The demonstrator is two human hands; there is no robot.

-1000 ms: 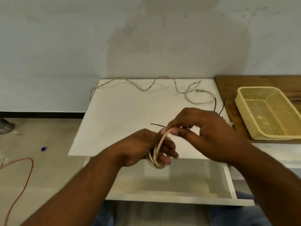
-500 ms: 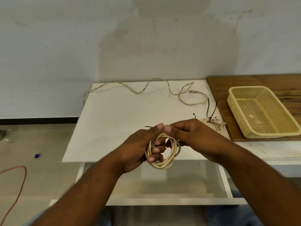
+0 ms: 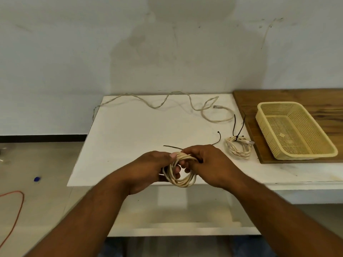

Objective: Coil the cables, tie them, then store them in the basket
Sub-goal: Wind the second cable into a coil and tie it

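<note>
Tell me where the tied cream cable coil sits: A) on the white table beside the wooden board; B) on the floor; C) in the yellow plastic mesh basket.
A: the tied cream cable coil lies on the white table, just left of the wooden board that carries the yellow plastic mesh basket.

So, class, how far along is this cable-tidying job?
Done: one tied coil lies beside the basket, not in it. In hand: left hand and right hand grip a second coil, a black tie behind them. Left: fasten it, coil the loose cable farther back, store everything.
</note>
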